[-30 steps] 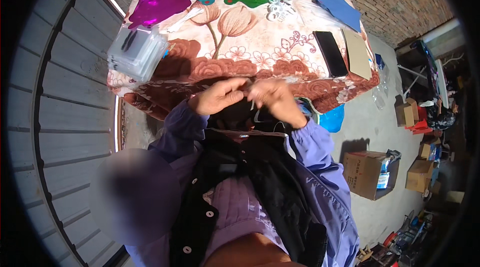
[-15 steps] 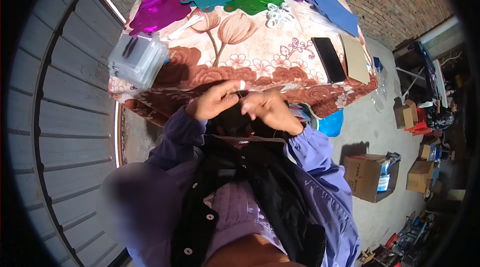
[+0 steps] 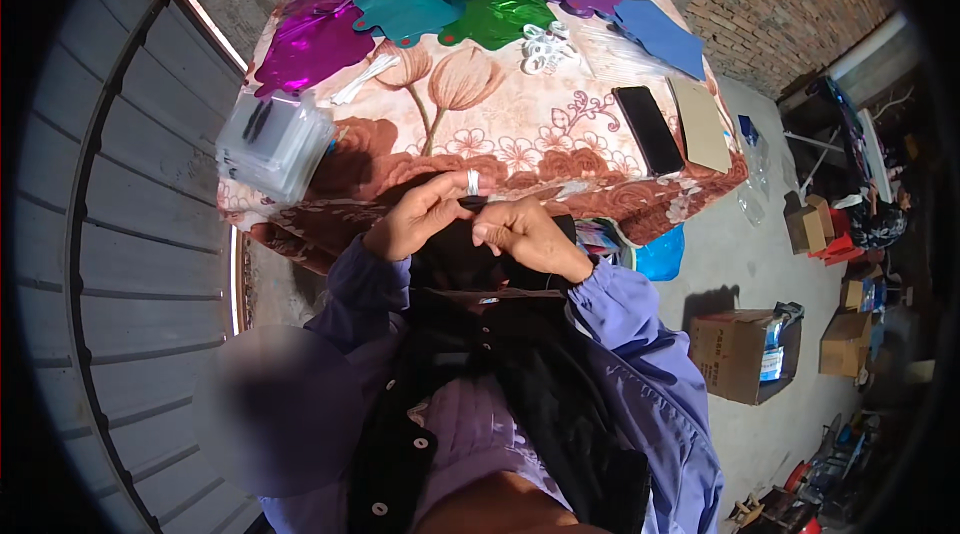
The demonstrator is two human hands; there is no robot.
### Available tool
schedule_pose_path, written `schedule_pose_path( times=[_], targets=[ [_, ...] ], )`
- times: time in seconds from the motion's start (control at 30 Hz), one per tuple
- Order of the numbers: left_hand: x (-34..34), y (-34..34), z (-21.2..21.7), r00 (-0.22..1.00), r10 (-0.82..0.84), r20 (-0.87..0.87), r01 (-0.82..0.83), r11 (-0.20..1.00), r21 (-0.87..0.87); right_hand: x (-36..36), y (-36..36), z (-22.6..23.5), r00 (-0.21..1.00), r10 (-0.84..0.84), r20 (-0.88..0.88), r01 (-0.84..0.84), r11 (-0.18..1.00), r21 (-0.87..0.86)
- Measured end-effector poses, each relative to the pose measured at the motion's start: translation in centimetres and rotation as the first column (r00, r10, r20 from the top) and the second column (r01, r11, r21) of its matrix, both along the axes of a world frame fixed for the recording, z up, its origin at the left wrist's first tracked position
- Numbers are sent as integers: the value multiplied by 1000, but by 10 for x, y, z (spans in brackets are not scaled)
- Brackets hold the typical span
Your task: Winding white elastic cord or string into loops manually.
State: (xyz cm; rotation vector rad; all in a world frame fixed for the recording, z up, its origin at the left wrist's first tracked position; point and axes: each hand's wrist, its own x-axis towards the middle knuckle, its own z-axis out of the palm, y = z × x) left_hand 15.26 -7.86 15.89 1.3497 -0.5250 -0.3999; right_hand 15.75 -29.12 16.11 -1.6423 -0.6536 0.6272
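Observation:
My left hand (image 3: 416,217) is raised at the table's near edge, its fingers bent and drawn together. Around its fingertips is a small wound bundle of white string (image 3: 473,182). Close beside it, my right hand (image 3: 533,237) curls in a pinch; whatever sits between its thumb and forefinger is too small to make out. Similar white looped bundles (image 3: 546,47) lie farther back on the flowered tablecloth (image 3: 470,134). A flat bunch of white strands (image 3: 364,78) rests to the left of them.
Shiny foil sheets in magenta (image 3: 312,46), teal (image 3: 405,10), green (image 3: 500,16) and blue (image 3: 660,34) cover the far side. Stacked clear plastic boxes (image 3: 272,144) stand left; a black phone (image 3: 648,129) and beige card (image 3: 700,124) lie right. An open carton (image 3: 735,359) sits on the floor.
Both hands stay close together at the table edge. My left fingers have turned, so more of the white string shows, and my right hand has dropped slightly with its fingers curled tighter.

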Motion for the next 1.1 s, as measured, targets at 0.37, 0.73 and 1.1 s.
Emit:
schedule_pose_path(
  times=[0.37,0.73,1.1],
  targets=[
    [-12,-19,-9,962,155,-225,-158,987,6,16,-9,8,994,-2,-106,21,985,174],
    [-8,-37,-19,872,482,-85,-490,857,-160,96,-47,28,863,-359,356,354,932,81],
    [-55,36,-207,903,42,428,-361,614,702,-20,-151,-127,932,-141,333,275,874,-400]
  ],
)
